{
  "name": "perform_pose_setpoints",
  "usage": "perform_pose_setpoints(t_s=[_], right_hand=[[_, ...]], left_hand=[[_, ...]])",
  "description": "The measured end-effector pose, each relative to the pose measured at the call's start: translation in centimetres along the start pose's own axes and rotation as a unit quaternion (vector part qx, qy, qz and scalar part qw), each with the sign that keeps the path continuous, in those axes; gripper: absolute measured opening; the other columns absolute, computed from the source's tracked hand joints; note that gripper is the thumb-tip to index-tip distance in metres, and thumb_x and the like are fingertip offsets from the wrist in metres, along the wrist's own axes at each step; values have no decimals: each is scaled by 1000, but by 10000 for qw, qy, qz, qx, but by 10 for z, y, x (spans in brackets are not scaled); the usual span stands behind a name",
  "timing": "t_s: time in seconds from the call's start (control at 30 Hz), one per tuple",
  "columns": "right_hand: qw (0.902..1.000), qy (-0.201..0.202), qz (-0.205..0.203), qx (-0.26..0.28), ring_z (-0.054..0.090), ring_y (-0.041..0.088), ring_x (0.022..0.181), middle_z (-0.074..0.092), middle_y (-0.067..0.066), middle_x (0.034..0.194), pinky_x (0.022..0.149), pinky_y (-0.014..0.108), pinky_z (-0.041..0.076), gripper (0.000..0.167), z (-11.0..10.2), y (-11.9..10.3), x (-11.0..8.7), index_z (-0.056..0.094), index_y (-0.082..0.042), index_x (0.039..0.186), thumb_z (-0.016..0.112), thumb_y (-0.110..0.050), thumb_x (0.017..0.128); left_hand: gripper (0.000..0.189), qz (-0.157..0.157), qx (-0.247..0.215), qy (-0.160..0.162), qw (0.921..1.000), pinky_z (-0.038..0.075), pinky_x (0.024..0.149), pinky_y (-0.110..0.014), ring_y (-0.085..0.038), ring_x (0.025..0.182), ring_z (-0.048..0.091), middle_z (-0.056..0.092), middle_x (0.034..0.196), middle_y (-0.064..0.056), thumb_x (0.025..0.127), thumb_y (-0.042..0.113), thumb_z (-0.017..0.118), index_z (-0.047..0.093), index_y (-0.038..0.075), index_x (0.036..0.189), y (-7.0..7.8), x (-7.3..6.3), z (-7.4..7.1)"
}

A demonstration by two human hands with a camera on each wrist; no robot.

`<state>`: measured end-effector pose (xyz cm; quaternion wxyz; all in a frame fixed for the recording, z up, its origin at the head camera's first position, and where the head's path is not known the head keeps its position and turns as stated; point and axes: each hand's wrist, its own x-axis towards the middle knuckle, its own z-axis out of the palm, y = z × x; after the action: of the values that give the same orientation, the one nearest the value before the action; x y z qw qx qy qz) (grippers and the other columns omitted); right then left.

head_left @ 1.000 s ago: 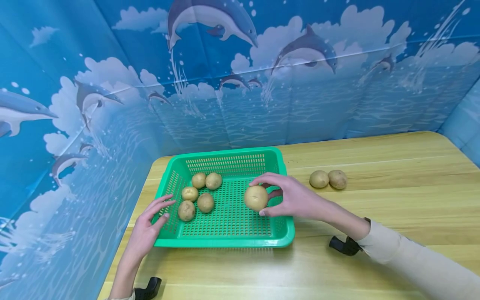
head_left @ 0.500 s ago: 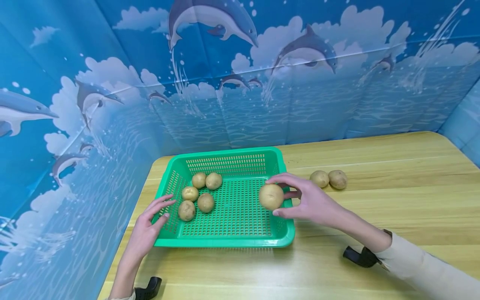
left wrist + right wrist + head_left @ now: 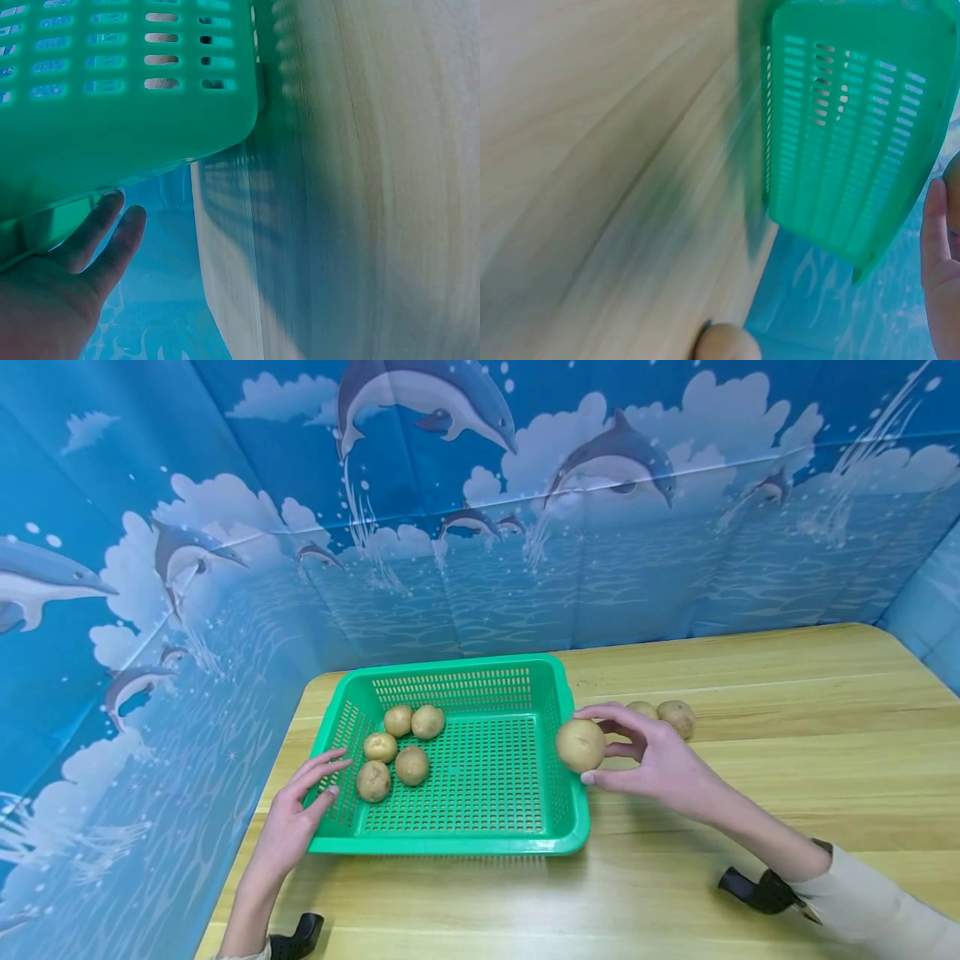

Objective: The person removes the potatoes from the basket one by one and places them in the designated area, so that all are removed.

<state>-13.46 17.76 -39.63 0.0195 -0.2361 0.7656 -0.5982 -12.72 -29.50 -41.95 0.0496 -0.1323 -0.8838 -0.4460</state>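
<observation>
My right hand (image 3: 660, 762) pinches a round potato (image 3: 581, 746) between thumb and fingertips, over the right rim of the green plastic basket (image 3: 480, 845). In the right wrist view, this potato (image 3: 952, 193) shows only partly at the right edge, above rim height. At the basket's left rim, my left hand (image 3: 294, 820) has its fingers loosely extended over the edge. The left wrist view shows two fingers of that hand (image 3: 56, 300) beside the basket's outer wall (image 3: 135, 120). Several potatoes (image 3: 412, 766) lie grouped in the basket's left half.
Two more potatoes (image 3: 677, 719) sit side by side on the wooden table (image 3: 817, 735), right of the basket; my right hand partly covers one. Behind the table and along its left hangs a blue curtain (image 3: 480, 585) printed with dolphins. Black wrist mounts (image 3: 761, 891) hang below both wrists.
My right hand has carried the potato rightward, from above the basket's floor to its right rim. The left hand and the potatoes in the basket have stayed put.
</observation>
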Motion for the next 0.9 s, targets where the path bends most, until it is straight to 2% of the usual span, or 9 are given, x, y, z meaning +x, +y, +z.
perform_pose_setpoints(t_s=[0.43,0.77,0.9], right_hand=[[9983,420,383,-95,64,21,107,54,5,128,88,32,54,62,-27,15,-15,57,-17,133,84,-9,78],[9944,688,714,-353,63,13,109,52,3,135,86,29,54,64,-48,22,-28,55,-17,136,83,-8,79],[9935,750,699,-497,64,12,107,51,4,135,85,29,55,65,-57,25,-32,54,-14,137,82,-6,79]], left_hand=[[37,-6,-59,-6,10000,25,107,-65,-29,144,26,44,148,-4,98,-3,54,60,5,133,0,0,0],[36,-1,-54,-19,10000,25,106,-67,-30,144,25,44,148,-4,98,-2,54,60,4,133,1,0,0],[36,-19,-41,-12,10000,25,106,-65,-30,144,25,44,149,-4,98,-2,54,60,5,133,0,1,0]])
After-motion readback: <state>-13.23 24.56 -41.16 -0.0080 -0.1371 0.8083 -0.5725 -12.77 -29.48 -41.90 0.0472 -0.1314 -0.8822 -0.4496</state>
